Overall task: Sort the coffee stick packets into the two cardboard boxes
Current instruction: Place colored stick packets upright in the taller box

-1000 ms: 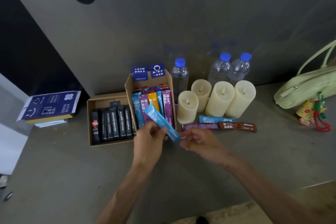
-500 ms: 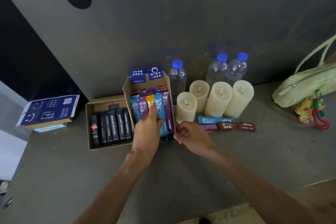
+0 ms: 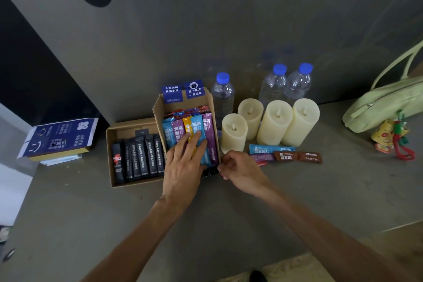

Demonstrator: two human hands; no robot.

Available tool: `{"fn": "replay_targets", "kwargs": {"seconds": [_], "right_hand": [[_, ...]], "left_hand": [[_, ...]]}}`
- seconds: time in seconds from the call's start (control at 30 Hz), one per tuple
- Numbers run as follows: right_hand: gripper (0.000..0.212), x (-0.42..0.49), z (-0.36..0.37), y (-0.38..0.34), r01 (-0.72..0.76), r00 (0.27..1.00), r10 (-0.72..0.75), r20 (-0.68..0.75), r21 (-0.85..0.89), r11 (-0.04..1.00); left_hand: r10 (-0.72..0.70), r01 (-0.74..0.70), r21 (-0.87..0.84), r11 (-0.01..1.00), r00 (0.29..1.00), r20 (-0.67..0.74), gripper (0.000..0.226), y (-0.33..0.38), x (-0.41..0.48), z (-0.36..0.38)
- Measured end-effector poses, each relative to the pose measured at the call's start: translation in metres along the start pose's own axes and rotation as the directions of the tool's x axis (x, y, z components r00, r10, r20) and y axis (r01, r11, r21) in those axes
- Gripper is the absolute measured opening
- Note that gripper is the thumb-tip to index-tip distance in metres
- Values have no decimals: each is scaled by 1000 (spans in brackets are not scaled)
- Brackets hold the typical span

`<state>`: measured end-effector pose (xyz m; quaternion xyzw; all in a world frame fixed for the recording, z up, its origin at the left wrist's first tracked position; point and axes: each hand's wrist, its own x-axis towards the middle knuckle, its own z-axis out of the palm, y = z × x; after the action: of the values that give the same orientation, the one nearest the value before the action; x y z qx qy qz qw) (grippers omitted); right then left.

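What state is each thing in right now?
Tall cardboard box, open, packed with coloured packets.
Low cardboard box, open, black packets in a row.
Left hand, flat on the coloured packets.
Right hand, curled at the tall cardboard box's front corner; grip unclear.
Loose packets, lying unsorted on the table.
Water bottles, upright, capped.
Candles, upright, unlit.

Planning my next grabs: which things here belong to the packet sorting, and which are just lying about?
Part of the job:
tall box of coloured packets
low box of black packets
loose packets by the candles
left hand pressing coloured packets
right hand at the tall box's corner

Lying about:
candles, water bottles, green bag, charm, blue printed carton
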<state>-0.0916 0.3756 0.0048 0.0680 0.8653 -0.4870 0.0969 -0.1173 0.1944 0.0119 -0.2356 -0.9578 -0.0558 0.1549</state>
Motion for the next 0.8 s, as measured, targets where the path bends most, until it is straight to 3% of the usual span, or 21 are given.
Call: {"fn": "replay_targets", "kwargs": {"seconds": [0.23, 0.57, 0.8], "right_hand": [[9, -1, 0, 0, -1, 1000, 0, 12, 9, 1000], [6, -4, -1, 0, 1, 1000, -1, 20, 13, 1000], [12, -12, -14, 11, 0, 1000, 0, -1, -6, 1000]], "left_hand": [[7, -7, -8, 1000, 1000, 3, 72, 0, 1, 1], [25, -25, 11, 1000, 999, 24, 40, 1, -2, 1], [0, 1, -31, 1000, 999, 34, 40, 5, -4, -4]]}}
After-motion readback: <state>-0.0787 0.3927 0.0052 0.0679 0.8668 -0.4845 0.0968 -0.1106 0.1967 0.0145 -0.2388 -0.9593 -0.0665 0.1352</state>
